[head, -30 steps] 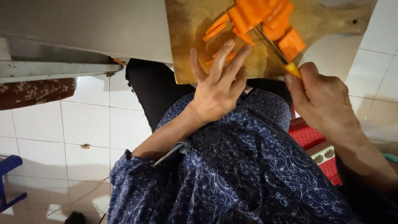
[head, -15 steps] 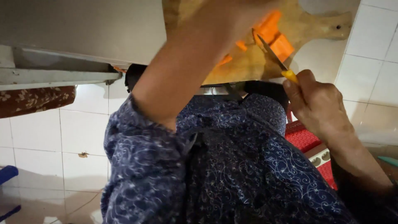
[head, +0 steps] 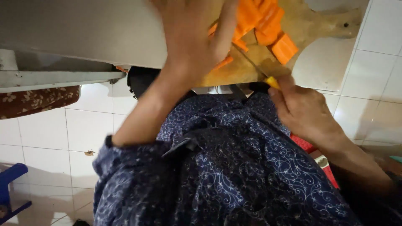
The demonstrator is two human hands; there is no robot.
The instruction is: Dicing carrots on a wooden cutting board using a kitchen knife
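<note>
orange carrot chunks, yellow-handled knife

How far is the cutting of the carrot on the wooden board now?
Done: several carrot pieces lie cut on the wooden board. In hand: the left hand covers more carrot; the right hand grips a yellow-handled knife. Left: cannot tell; the hand hides it.

We see bright orange vegetable pieces on a tan wooden cutting board, a knife with a yellow handle, a navy garment with a white swirl-and-floral print, white floor tiles and a blue stool.
</note>
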